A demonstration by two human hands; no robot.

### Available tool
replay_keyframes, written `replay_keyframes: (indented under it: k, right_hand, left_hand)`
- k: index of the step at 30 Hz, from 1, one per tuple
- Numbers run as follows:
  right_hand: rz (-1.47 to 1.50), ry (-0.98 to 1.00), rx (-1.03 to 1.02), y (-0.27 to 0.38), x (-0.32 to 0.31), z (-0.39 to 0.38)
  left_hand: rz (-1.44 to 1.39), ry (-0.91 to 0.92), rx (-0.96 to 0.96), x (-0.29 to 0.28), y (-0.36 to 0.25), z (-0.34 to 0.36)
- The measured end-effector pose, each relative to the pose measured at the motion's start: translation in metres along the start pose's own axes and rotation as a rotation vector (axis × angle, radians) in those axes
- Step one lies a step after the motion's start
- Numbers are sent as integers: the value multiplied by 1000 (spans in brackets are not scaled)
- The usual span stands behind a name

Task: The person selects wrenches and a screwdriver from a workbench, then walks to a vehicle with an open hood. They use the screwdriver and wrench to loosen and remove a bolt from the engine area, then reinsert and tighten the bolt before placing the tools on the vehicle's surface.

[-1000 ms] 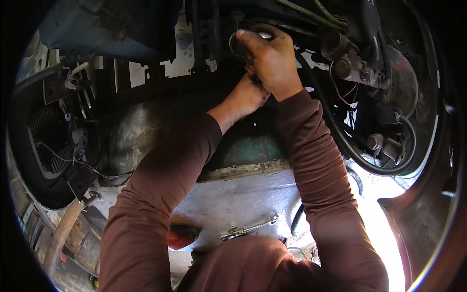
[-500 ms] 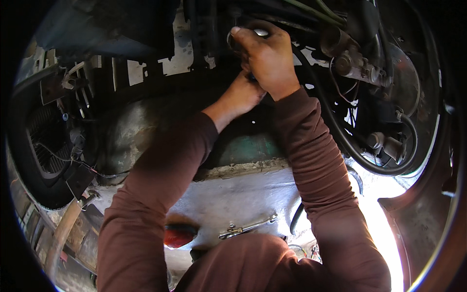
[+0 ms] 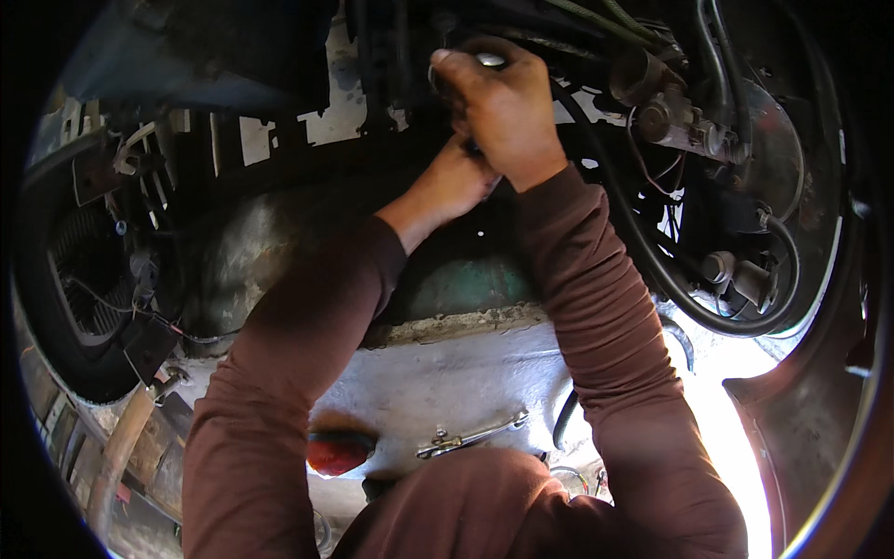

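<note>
Scanning from the left, a black fan shroud [image 3: 79,279] with loose wires is seen at the rim, and below it a wooden handle [image 3: 116,456] is leaned against clutter on the ground. Nearer the middle, a red-handled tool [image 3: 337,452] and a steel wrench [image 3: 470,436] are laid on the pale concrete floor [image 3: 447,382], just beside each other and well apart from the hands.

Both brown-sleeved arms are raised into the dark machinery above. The left hand [image 3: 453,182] is tucked under the right wrist; whether it is open or gripping something cannot be told, as its fingers are hidden. The right hand [image 3: 503,107] is closed around a small shiny metal part [image 3: 491,61] at the far top, among black hoses; what that part is cannot be made out.

Compared with a second ago, the hands are found in almost the same spot, the right one turned only slightly about the metal part. This is judged to mean that the same fitting is being worked by small turns, with the step not finished.

To the right, a thick black hose [image 3: 708,307] is looped beneath a round metal disc [image 3: 778,158] and a small cylindrical fitting [image 3: 670,116]. No container with contents is shown clearly anywhere.
</note>
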State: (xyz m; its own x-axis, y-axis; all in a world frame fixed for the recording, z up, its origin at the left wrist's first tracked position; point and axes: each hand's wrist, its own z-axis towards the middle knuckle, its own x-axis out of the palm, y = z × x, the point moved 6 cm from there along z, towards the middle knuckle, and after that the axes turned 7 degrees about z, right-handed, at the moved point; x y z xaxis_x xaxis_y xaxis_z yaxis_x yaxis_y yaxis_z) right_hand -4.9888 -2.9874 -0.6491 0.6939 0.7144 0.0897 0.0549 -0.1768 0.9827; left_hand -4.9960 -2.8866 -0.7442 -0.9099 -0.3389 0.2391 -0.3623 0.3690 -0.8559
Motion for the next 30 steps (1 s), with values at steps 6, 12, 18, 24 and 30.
replay_keyframes:
  k: [6, 12, 18, 24, 30]
  right_hand:
    - [51, 10, 54, -3, 4, -6]
    - [38, 89, 57, 3, 8, -5]
    - [227, 397, 156, 27, 19, -11]
    - [135, 252, 150, 42, 14, -22]
    - [125, 194, 159, 25, 14, -29]
  left_hand:
    - [102, 71, 21, -3, -9, -4]
    - [55, -56, 142, -5, -5, 0]
    - [3, 40, 144, -17, -37, -5]
    - [-5, -63, 208, -2, -46, -18]
    - [123, 70, 140, -8, -34, -17]
